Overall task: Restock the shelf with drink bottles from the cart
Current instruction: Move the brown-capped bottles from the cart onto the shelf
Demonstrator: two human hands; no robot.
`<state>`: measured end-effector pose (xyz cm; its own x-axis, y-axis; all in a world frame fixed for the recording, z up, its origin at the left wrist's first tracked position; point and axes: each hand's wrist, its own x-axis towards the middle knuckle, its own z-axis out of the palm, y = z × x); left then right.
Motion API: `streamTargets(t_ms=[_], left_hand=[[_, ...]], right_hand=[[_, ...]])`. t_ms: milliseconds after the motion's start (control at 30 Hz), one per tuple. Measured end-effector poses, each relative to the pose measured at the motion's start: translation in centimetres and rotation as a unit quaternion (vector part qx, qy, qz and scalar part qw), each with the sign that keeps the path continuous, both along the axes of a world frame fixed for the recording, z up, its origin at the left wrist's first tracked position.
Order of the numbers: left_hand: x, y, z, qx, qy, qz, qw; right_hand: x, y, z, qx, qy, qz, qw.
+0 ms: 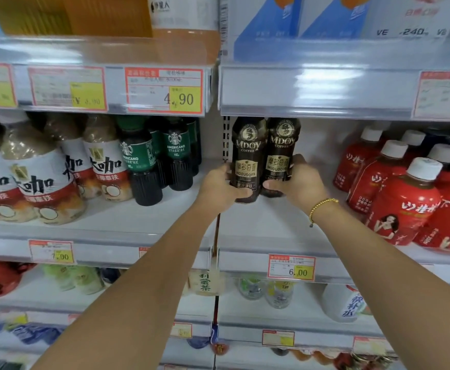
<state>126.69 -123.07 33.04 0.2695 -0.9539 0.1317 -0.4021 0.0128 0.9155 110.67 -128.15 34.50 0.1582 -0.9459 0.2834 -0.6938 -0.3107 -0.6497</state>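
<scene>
Fingers (241,194) of our left hand (218,188) and right hand (300,182) are gripping two touching dark-brown plastic coffee bottles (248,156) at the white shelf (272,225) bay's left edge.

At 9 o'clock stand fat milky coffee bottles (39,180) with white and red labels. Just beside them, at 10 o'clock, are dark bottles (138,158) with green labels. At 3 o'clock sit red bottles (403,206) with white caps, packed close together. The 4.90 price tag (163,90) is at 11 o'clock, the 6.00 price tag (291,268) at 5 o'clock, and the 7.00 price tag (51,251) at 8 o'clock. Blue and white cartons (325,22) are at 1 o'clock. A yellow box (71,14) is at 11 o'clock. A white bottle (341,303) with blue writing stands at 4 o'clock.
</scene>
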Motion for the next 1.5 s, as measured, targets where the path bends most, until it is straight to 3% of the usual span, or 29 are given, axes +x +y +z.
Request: streamTargets(t_ms=[100,233,800,1100,1500], left_hand=[[-0.4,-1.8,0.3,-0.010,-0.042,0.055,0.998],[-0.2,-5.1,0.4,0.013,-0.079,0.118,0.990],[1.2,-11.1,0.6,0.006,-0.015,0.158,0.987],[1.6,-11.6,0.4,0.000,-0.039,0.169,0.985],[1.3,-10.1,1.6,0.054,-0.116,0.137,0.982]], right_hand=[[0.5,-1.2,-0.1,0.008,-0.040,-0.013,0.999],[1.3,-4.0,0.1,0.028,-0.029,-0.026,0.999],[3.8,-9.6,-0.1,-0.029,-0.012,-0.030,0.999],[3.8,-9.9,0.1,-0.037,-0.003,-0.011,0.999],[3.7,-8.7,1.4,0.031,0.056,-0.013,0.998]])
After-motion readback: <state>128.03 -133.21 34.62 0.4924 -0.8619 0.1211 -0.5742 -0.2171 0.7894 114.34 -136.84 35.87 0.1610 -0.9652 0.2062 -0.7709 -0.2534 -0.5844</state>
